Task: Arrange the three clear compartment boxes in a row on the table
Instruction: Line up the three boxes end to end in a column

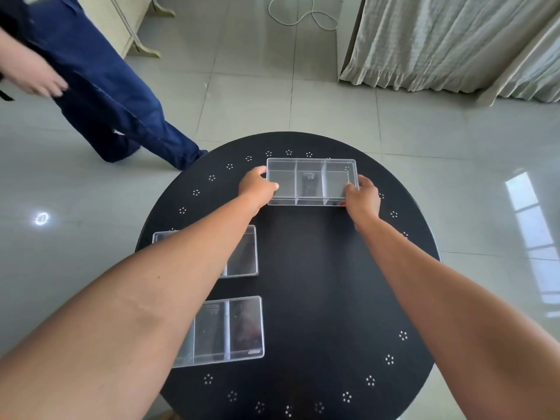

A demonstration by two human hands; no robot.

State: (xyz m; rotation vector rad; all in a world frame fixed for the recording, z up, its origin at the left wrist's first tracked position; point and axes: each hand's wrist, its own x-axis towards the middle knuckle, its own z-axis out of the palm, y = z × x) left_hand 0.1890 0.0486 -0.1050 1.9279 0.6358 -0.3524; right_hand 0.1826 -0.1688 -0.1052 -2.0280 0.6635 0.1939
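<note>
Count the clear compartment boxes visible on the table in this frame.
3. The far box is gripped at its ends by the left hand and right hand. The middle box and near box lie at left, partly hidden under the left forearm.

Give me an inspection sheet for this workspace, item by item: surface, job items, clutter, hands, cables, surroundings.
Surface: round black table with white dot clusters around its rim.
Job's things: far box held at both short ends; middle box and near box lie at the table's left, partly hidden by the left forearm.
Clutter: nothing seen.
Hands: left hand grips the far box's left end; right hand grips its right end.
Cables: white cord looped on the floor.
Surroundings: tiled floor, curtain, another person in jeans at the left.
</note>
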